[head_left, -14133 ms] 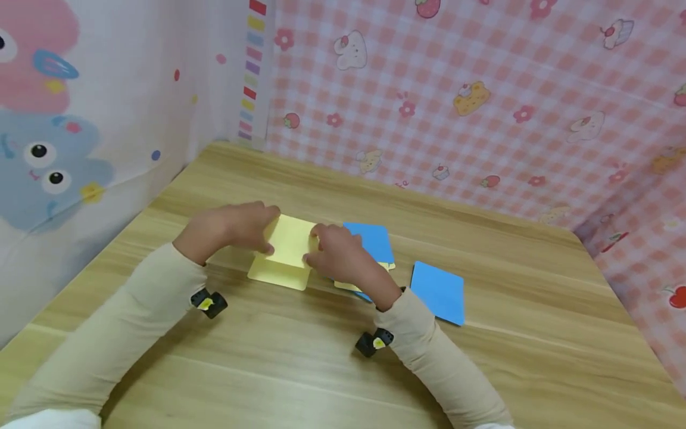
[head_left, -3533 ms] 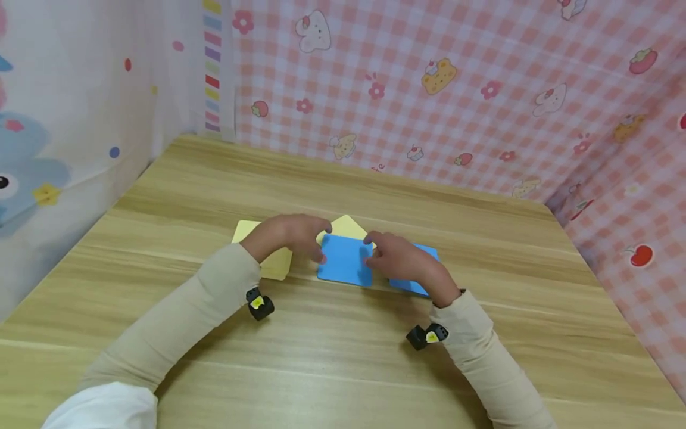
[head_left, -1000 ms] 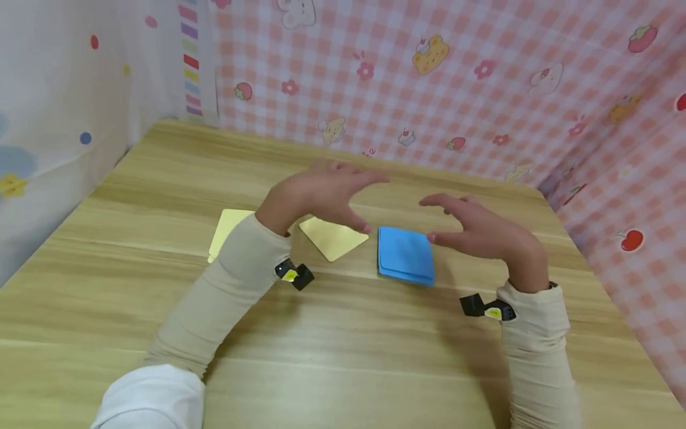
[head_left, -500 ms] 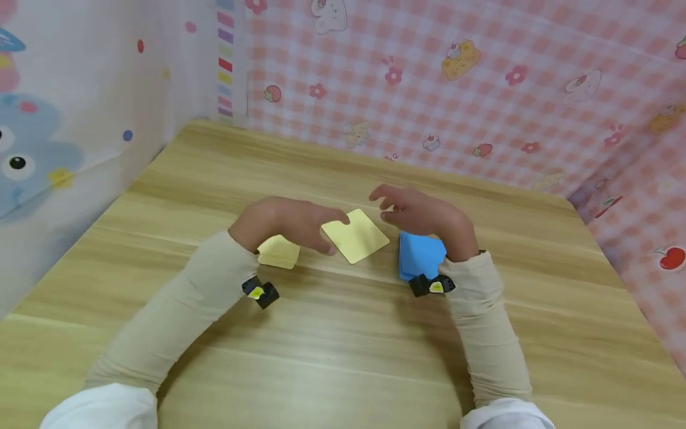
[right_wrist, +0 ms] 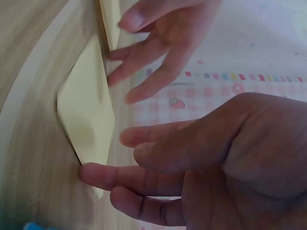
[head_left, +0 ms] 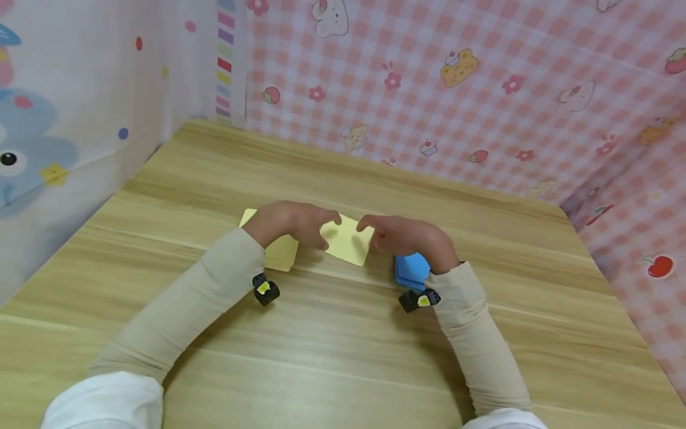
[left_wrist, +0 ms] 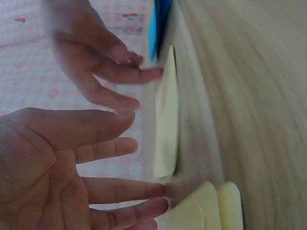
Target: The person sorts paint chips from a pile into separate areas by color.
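A single yellow square card lies on the wooden table between my hands. My left hand is at its left side, fingers spread and loosely bent; contact there is hard to tell. At the card's right edge, a fingertip of my right hand touches it, with the other fingers relaxed. Several yellow cards lie stacked on the left, partly hidden under my left hand and wrist. To the right, the stack of blue cards is half covered by my right hand and wrist.
The wooden table extends on all sides of the cards. Behind it hangs a pink checked cloth, and a white printed cloth covers the left side. Each wrist carries a small black camera.
Blue cards that were spread about, one held between both hands, now form one stack at right. The lone yellow card has turned, and my right hand has lowered to its edge.
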### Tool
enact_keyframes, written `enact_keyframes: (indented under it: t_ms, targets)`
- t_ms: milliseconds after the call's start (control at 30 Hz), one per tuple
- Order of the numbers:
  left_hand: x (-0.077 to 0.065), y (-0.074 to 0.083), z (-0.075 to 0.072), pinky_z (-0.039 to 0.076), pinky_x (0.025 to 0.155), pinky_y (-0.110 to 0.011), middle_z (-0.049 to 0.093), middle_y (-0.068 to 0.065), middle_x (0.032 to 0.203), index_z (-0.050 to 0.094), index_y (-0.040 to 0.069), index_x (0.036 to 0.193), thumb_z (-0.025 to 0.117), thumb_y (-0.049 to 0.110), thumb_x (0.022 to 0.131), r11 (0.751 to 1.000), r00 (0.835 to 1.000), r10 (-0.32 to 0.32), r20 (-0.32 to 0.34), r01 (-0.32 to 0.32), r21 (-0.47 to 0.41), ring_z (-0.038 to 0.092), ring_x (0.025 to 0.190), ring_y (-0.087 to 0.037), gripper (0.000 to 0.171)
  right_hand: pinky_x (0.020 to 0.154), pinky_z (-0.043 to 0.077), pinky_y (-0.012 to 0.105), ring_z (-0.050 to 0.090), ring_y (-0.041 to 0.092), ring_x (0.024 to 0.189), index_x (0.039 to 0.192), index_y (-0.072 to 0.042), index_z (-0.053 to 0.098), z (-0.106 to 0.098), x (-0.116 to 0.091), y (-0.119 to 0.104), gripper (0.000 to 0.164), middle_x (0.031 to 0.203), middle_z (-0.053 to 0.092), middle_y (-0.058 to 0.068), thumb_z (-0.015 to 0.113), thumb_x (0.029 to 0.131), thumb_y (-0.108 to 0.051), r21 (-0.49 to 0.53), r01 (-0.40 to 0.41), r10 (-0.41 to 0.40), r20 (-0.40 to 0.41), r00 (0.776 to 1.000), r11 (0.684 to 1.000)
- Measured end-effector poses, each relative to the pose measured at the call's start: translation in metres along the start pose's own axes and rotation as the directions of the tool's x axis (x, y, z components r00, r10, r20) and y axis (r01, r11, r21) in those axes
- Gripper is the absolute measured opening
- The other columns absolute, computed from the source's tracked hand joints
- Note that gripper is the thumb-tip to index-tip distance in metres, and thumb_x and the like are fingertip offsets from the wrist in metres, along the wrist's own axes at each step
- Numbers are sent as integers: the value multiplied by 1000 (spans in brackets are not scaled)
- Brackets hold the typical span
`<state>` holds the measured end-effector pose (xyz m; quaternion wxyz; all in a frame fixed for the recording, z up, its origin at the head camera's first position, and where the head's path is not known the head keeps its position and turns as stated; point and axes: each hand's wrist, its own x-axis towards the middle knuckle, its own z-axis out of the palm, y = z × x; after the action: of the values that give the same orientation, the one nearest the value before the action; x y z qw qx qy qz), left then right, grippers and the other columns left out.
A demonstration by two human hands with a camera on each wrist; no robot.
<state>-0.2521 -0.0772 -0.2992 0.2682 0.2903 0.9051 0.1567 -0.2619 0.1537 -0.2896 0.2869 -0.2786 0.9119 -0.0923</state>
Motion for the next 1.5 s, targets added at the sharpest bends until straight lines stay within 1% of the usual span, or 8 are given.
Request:
enact_keyframes:
  t_ms: [233, 500, 600, 733, 867, 1033, 1233, 1500]
  targets:
    - [1, 1, 0, 30, 117, -49, 39, -17, 158, 32, 8, 156, 63, 24, 99, 1000, 1000, -1, 11, 1, 6, 37, 145, -31, 67, 91, 46, 39, 58, 24, 97, 143, -6, 46, 3, -2, 6, 39, 111, 64, 12, 48, 104, -5, 80, -5, 6, -16, 1000, 997]
    - [-1, 6, -1, 32, 116, -50, 42, -15, 156, 32, 9, 157, 67, 29, 98, 999, 999, -13, 43, 11, 35, 40, 142, -31, 71, 99, 47, 46, 58, 32, 118, 144, -2, 44, 1, -3, 12, 41, 126, 63, 17, 48, 104, -4, 134, 22, -18, -35, 999, 991]
    - [-2, 3, -1, 31, 114, -56, 37, -15, 159, 32, 15, 159, 71, 35, 94, 997, 999, -42, 22, 41, 63, 33, 145, -37, 78, 103, 43, 51, 51, 36, 125, 146, -5, 45, 1, -5, 11, 44, 135, 57, 19, 55, 103, -10, 67, 5, 1, -81, 997, 998]
    - [3, -2, 3, 24, 114, -67, 23, -15, 165, 29, 23, 161, 76, 43, 89, 992, 999, -36, -3, 37, 122, 21, 148, -45, 88, 106, 34, 64, 38, 39, 132, 151, -15, 43, 5, -4, 8, 61, 152, 44, 14, 70, 97, -25, -57, -54, 46, -131, 990, 997]
    - [10, -7, 9, 10, 115, -71, 16, -14, 168, 27, 26, 161, 79, 46, 85, 987, 999, -35, -8, 36, 154, 13, 151, -45, 95, 108, 23, 72, 32, 40, 137, 157, -23, 37, 12, 2, 6, 80, 161, 35, 7, 78, 89, -34, -85, -67, 59, -91, 994, 994]
    - [14, -7, 15, 4, 115, -71, 24, -10, 166, 28, 26, 161, 81, 42, 84, 982, 998, -63, -17, 65, 178, 16, 152, -41, 95, 110, 21, 70, 28, 41, 144, 159, -25, 32, 19, 6, 8, 90, 162, 31, 8, 81, 85, -41, -109, -46, 41, -51, 998, 993]
    - [16, -3, 16, 2, 116, -70, 35, -10, 159, 32, 23, 159, 81, 38, 84, 977, 995, -64, -80, 79, 196, 24, 147, -38, 92, 107, 27, 64, 35, 38, 138, 159, -26, 31, 18, 5, 5, 96, 155, 38, 11, 85, 81, -41, -179, -36, 21, -86, 996, 983]
    - [16, -6, 10, 2, 116, -69, 41, -11, 155, 37, 23, 156, 82, 41, 83, 982, 994, -37, -100, 55, 181, 28, 145, -38, 88, 108, 27, 63, 34, 38, 139, 160, -26, 24, 18, 5, 2, 102, 155, 36, 14, 85, 81, -42, -224, -53, 35, -83, 996, 973]
